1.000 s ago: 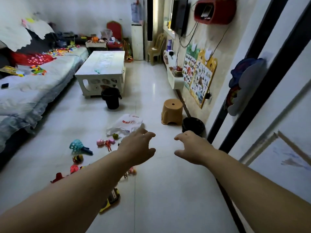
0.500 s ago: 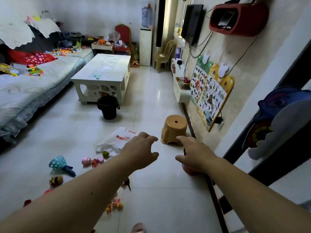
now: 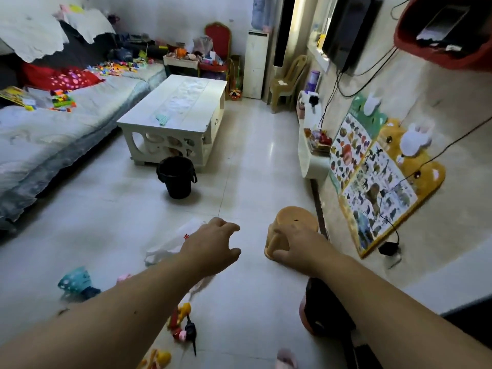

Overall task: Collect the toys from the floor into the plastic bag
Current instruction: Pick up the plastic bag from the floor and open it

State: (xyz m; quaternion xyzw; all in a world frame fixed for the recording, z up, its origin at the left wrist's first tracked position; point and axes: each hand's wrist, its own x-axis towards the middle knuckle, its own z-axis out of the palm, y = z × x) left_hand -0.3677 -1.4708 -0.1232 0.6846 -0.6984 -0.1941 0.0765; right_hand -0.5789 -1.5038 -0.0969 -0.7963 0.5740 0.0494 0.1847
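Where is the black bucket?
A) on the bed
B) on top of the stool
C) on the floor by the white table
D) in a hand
C: the bucket stands on the floor just in front of the table, with nothing holding it.

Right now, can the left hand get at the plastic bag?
Probably yes: the left hand is empty, fingers loosely spread, over the white plastic bag lying on the floor, with nothing visible between them.
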